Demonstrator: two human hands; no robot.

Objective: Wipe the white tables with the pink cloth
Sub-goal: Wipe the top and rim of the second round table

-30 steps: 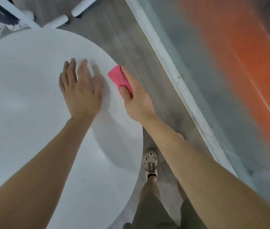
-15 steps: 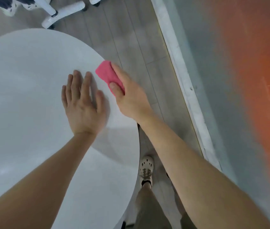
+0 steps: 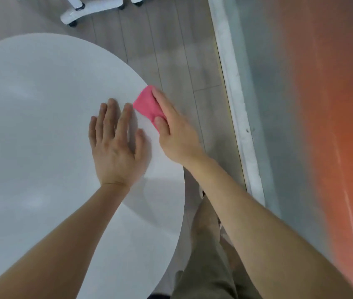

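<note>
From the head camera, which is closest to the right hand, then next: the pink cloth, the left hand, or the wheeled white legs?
1. pink cloth, gripped by the right hand at the table edge.
2. left hand, flat on the table, to its left.
3. wheeled white legs, far ahead on the floor.

A round white table stands on a floor of grey wood-look planks. The left hand lies flat on the tabletop near its right rim, fingers straight and spread. Just beside those fingers, a folded pink cloth sits at the very rim, held against the table by the right hand between thumb and fingers. A white wheeled base rests on the floor beyond the table
</note>
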